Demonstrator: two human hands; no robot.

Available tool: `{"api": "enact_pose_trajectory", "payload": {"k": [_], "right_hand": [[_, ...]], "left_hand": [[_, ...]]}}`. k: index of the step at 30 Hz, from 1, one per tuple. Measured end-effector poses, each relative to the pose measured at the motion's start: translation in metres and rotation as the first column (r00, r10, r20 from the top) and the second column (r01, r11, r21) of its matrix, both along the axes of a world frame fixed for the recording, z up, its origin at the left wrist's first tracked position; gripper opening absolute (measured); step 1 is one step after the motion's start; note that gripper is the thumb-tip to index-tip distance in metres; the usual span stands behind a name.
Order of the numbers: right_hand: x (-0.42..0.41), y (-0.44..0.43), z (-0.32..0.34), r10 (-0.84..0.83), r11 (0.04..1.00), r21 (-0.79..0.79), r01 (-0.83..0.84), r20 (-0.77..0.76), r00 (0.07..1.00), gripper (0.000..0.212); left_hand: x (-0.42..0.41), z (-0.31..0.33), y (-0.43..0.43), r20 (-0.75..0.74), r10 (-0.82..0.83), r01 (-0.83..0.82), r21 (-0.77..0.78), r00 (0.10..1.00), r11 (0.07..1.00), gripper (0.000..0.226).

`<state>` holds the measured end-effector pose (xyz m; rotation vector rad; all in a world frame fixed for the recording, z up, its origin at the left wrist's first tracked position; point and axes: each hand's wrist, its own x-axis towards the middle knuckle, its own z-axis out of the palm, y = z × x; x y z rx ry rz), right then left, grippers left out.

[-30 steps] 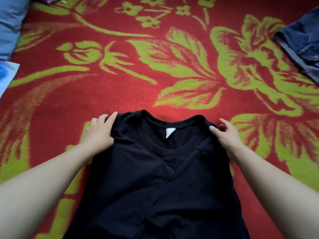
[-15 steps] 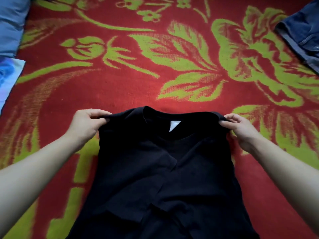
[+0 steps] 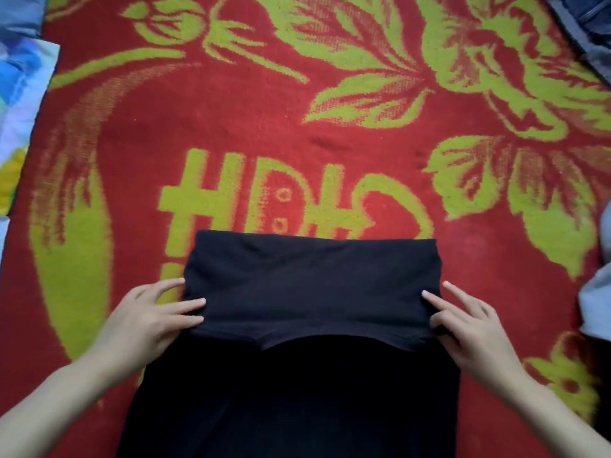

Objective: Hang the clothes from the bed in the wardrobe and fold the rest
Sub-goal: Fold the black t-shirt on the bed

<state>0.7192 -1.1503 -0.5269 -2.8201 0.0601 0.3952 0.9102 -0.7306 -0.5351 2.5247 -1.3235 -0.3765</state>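
A black T-shirt lies on the red and green blanket, low in the middle of the view. Its top part is folded down toward me, so the collar and label are hidden and a curved edge lies across the body. My left hand grips the left end of the folded flap, fingers on top. My right hand holds the right end the same way, with two fingers stretched out along the cloth.
Dark blue jeans lie at the top right corner. A light grey-blue garment pokes in at the right edge. A blue and white patterned cloth and a blue cushion sit along the left edge.
Both hands lifted the shirt's shoulders and brought them down toward me, folding the top over the body. The collar and white label are now covered. The view has shifted closer.
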Motion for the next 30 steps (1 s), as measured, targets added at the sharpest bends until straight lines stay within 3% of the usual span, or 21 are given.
{"api": "enact_pose_trajectory", "payload": {"k": [3, 5, 6, 10, 11, 13, 15, 16, 18, 20, 24, 30], "right_hand": [[-0.021, 0.022, -0.016, 0.012, 0.984, -0.176, -0.034, -0.124, 0.992, 0.041], [-0.019, 0.033, -0.021, -0.004, 0.979, -0.202, -0.012, -0.074, 0.997, 0.02], [-0.013, 0.036, -0.02, -0.012, 0.979, -0.202, 0.012, 0.001, 1.0, 0.007], [0.036, 0.036, -0.018, -0.192, 0.951, -0.216, 0.222, 0.154, 0.969, 0.019], [0.052, 0.031, -0.019, -0.249, 0.939, -0.223, 0.264, 0.092, 0.964, 0.034], [0.077, 0.019, -0.021, -0.285, 0.938, -0.241, 0.248, -0.136, 0.949, 0.06], [0.09, 0.008, -0.025, -0.292, 0.932, -0.305, 0.195, -0.318, 0.902, 0.065], [0.091, 0.004, -0.027, -0.294, 0.924, -0.341, 0.173, -0.344, 0.892, 0.059], [0.091, -0.003, -0.026, -0.322, 0.913, -0.343, 0.22, -0.274, 0.906, 0.032], [0.098, -0.013, -0.017, -0.401, 0.9, -0.265, 0.347, -0.191, 0.896, 0.01], [0.121, -0.035, 0.002, -0.401, 0.914, -0.045, 0.403, -0.258, 0.879, 0.015], [0.138, -0.044, 0.011, -0.417, 0.901, 0.051, 0.43, -0.163, 0.894, 0.009]], "left_hand": [[-0.045, -0.007, -0.003, 0.1, -0.039, 0.001, 0.358, 0.994, 0.934, 0.02], [-0.06, -0.013, -0.014, 0.089, 0.014, -0.05, 0.411, 0.996, 0.91, 0.033], [-0.061, -0.015, -0.021, 0.137, 0.079, -0.122, 0.345, 0.987, 0.93, 0.031], [-0.027, -0.009, -0.07, 0.313, 0.321, -0.376, 0.132, 0.894, 0.917, 0.041], [-0.012, -0.009, -0.081, 0.286, 0.327, -0.382, 0.165, 0.901, 0.909, 0.048], [0.02, -0.013, -0.097, 0.112, 0.338, -0.352, 0.424, 0.934, 0.835, 0.072], [0.046, -0.019, -0.102, -0.001, 0.378, -0.296, 0.621, 0.926, 0.726, 0.075], [0.053, -0.02, -0.102, -0.02, 0.406, -0.299, 0.643, 0.914, 0.705, 0.064], [0.059, -0.018, -0.098, 0.021, 0.393, -0.329, 0.591, 0.919, 0.737, 0.031], [0.068, -0.011, -0.094, 0.044, 0.334, -0.308, 0.508, 0.942, 0.804, 0.015], [0.099, 0.006, -0.09, -0.06, 0.343, -0.302, 0.351, 0.937, 0.886, 0.018], [0.112, 0.018, -0.091, 0.171, 0.312, -0.352, 0.312, 0.934, 0.883, 0.019]]}}
